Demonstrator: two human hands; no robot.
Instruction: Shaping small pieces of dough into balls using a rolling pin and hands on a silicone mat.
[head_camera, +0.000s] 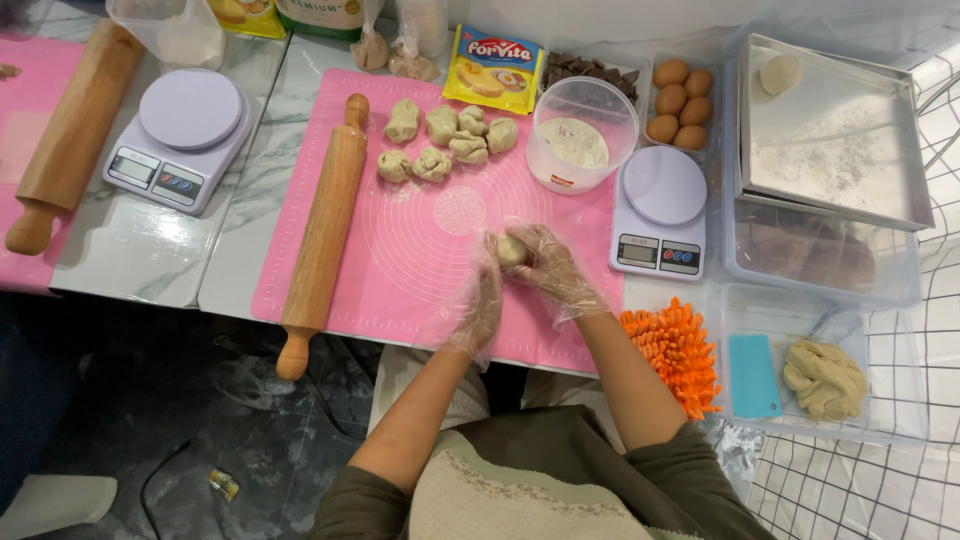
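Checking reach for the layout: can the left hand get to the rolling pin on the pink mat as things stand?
Probably yes. The rolling pin lies bare on the pink mat, to the left hand's own side, with open mat between. But both hands are cupped around a dough ball, so it would have to let go first.

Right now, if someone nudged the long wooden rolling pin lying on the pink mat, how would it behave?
The long wooden rolling pin is a round cylinder, so it would probably roll sideways across the pink silicone mat. Thick solid wood suggests stiff and fairly heavy. One handle overhangs the table edge, so it may tip off.
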